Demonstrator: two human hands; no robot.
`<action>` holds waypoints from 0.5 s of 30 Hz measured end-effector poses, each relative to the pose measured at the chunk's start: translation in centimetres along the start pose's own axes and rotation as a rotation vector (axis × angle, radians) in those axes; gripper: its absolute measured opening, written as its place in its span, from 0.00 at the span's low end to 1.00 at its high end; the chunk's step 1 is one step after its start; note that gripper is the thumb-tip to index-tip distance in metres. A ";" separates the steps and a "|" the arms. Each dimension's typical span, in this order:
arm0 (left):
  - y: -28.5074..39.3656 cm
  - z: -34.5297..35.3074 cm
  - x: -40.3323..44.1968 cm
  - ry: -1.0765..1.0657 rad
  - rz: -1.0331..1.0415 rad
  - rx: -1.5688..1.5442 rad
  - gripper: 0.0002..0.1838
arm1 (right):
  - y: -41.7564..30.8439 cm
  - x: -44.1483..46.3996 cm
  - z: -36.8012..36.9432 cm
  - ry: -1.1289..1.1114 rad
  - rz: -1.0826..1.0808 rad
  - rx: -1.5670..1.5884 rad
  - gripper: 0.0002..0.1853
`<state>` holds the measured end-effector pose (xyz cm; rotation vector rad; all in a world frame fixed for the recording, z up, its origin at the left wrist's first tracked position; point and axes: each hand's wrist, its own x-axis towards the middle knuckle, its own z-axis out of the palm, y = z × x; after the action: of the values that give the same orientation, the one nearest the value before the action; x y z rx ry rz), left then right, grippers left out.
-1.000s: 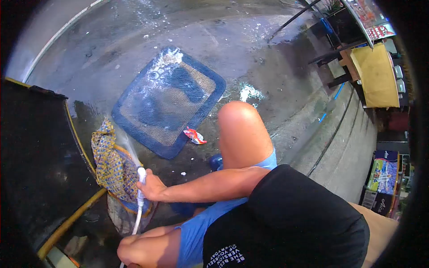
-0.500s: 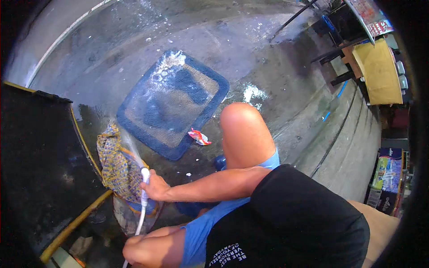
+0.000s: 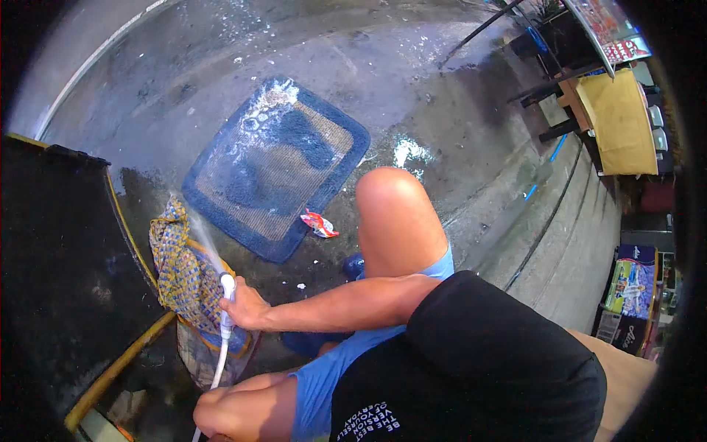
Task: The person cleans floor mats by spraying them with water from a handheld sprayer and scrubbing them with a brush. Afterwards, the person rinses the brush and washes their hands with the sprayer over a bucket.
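Note:
My right hand (image 3: pixel 248 306) is closed round the handle of a white spray head (image 3: pixel 227 286) on a white hose (image 3: pixel 220 366). A stream of water leaves it toward the upper left, passing over a blue and yellow woven sack (image 3: pixel 193 276) beside my hand. Beyond lies a blue-bordered rug (image 3: pixel 291 237) with a tan woven middle, dark footprint-like patches and white powder or foam near its far corner. A torn red and white packet (image 3: pixel 319 224) rests by the rug's near edge. My left hand is not in view.
Wet concrete (image 3: pixel 398 81) surrounds the rug, with a white splash (image 3: pixel 409 153) on it. A black panel (image 3: pixel 66 236) edged in yellow stands at left. Concrete steps (image 3: pixel 556 236), a yellow-covered table (image 3: pixel 617 121) and stacked boxes (image 3: pixel 631 287) are at right.
The whole view has shifted slightly, so everything sits a little further left. My right hand keeps its hold on the spray head, and water still sprays from it.

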<state>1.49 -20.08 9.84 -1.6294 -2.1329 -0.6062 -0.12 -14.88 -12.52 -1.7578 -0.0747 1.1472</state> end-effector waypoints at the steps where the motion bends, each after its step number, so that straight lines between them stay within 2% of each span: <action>1: 0.1 0.0 0.1 0.000 0.009 0.010 0.14 | 0.1 0.1 0.1 -0.008 0.005 0.008 0.27; 15: 0.6 -0.8 0.1 -0.010 0.145 0.138 0.12 | -0.4 0.1 0.0 -0.038 0.046 -0.010 0.27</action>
<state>2.10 -20.31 10.58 -1.6954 -1.9946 -0.3981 0.09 -14.61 -12.28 -1.7542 -0.0634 1.2155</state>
